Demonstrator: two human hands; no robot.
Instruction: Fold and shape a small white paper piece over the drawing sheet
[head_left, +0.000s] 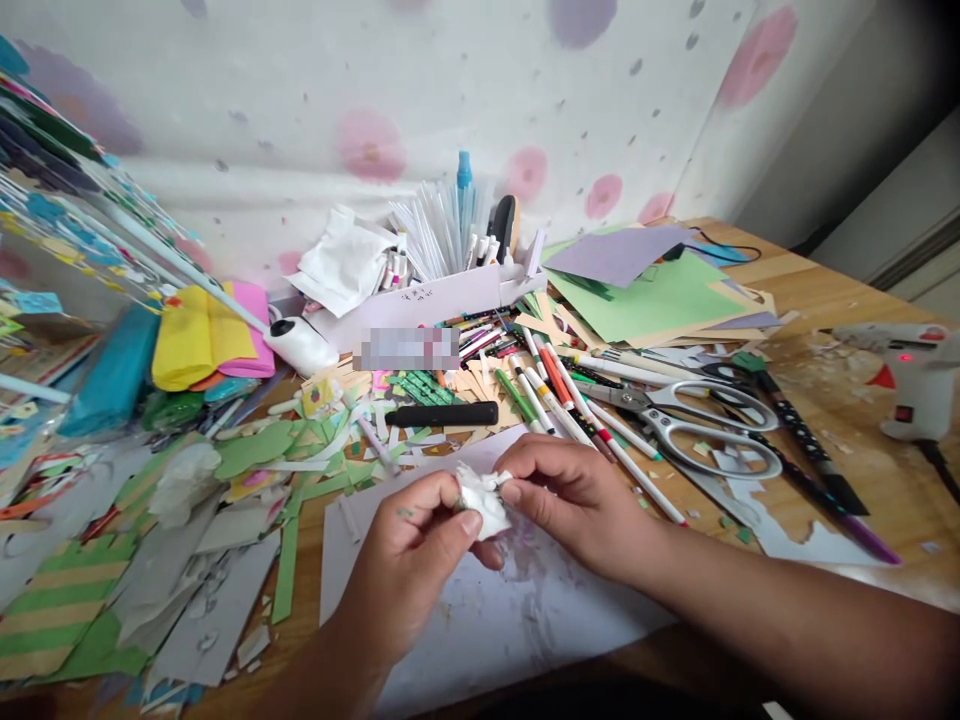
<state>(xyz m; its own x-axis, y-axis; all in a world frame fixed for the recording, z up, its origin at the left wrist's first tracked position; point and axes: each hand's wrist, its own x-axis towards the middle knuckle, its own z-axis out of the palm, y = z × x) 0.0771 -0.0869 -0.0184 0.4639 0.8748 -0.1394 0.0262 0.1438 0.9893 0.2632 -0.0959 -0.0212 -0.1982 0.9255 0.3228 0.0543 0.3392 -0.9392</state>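
Between my two hands is a small crumpled piece of white tissue (484,505), held above a smudged white sheet of paper (480,620). My left hand (416,540) grips its body between thumb and fingers. With thumb and forefinger, my right hand (574,500) pinches a twisted tip at its upper right. Whether anything is wrapped inside the tissue cannot be seen. Just beyond my hands lie a black pen-like tool (444,413) and several markers (559,400).
Grey-handled scissors (720,420) lie right of the markers. A hot glue gun (919,380) with a red light stands at the far right. Green paper scraps (255,450) cover the left side. Behind, a white box (435,295) holds clear sticks, near green paper sheets (660,295).
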